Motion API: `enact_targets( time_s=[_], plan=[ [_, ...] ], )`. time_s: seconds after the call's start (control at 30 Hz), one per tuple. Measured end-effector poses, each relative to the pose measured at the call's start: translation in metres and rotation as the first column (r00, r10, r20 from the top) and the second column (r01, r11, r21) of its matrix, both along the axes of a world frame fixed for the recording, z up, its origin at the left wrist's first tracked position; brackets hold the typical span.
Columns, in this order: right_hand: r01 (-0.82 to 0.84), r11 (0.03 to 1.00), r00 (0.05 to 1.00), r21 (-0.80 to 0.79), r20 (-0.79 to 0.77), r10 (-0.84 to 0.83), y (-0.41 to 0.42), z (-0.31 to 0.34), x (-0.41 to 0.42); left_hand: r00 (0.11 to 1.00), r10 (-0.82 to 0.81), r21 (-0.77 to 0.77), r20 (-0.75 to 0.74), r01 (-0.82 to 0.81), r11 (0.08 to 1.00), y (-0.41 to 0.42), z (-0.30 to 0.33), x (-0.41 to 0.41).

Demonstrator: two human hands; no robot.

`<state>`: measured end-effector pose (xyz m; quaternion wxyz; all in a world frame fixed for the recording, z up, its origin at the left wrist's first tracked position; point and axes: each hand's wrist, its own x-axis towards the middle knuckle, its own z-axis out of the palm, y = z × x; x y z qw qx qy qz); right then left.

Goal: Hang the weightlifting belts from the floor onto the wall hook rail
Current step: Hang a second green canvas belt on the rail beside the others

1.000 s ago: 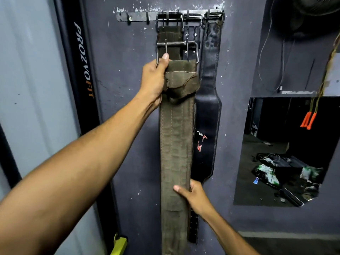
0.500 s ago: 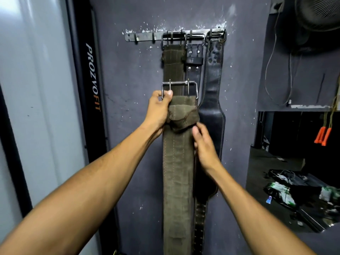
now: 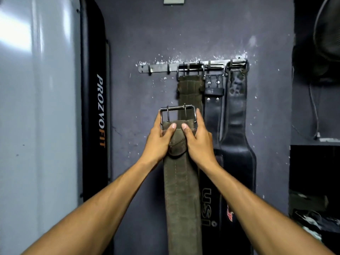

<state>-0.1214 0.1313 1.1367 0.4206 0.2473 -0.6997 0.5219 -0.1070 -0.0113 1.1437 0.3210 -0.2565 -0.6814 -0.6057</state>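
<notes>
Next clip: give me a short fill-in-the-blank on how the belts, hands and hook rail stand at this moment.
1. The green belt is held by ____ hands, the left hand and right hand.
2. The number of belts hanging on the hook rail is ____.
3. The held belt's buckle sits ____ the rail.
4. The rail's bare hooks are at its ____ end.

Missing words: both; three; below; left

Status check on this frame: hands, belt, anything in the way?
Left hand and right hand grip olive belt under its buckle. Buckle below hook rail. Three belts hung; left hooks free.
</notes>
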Motion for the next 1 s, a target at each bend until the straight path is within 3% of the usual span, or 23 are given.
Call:
enact_targets(
  time_s=[0.17,0.27,0.37,0.47,0.67,0.8,1.0],
  plan=[
    [0.028,1.0,0.993,-0.012,-0.112,-0.029,-0.037,0.067,-0.057,0.992,-0.103,-0.006,-0.077,0.102,0.995,-0.043,0.068,-0.067],
    [0.056,0.997,0.986,-0.047,-0.156,-0.062,-0.053,0.116,-0.082,0.985,-0.016,-0.003,-0.173,0.015,1.0,-0.055,0.118,-0.099],
    [0.137,0.985,0.965,-0.106,-0.212,-0.157,-0.067,0.163,-0.102,0.968,0.081,0.095,-0.238,-0.06,0.994,-0.056,0.162,-0.126],
    [0.199,0.972,0.949,-0.128,-0.222,-0.223,-0.075,0.196,-0.12,0.96,0.131,0.128,-0.248,-0.101,0.987,-0.054,0.196,-0.147],
    [0.321,0.935,0.896,-0.154,-0.271,-0.352,-0.083,0.213,-0.129,0.949,0.073,0.113,-0.305,-0.04,0.993,-0.057,0.221,-0.164],
    [0.351,0.926,0.894,-0.141,-0.242,-0.376,-0.084,0.209,-0.131,0.964,0.044,0.128,-0.261,-0.011,0.992,-0.06,0.211,-0.166],
    [0.325,0.946,0.922,-0.018,-0.215,-0.321,-0.073,0.198,-0.137,0.941,0.118,-0.003,-0.316,-0.125,0.992,-0.066,0.203,-0.17]
  ],
)
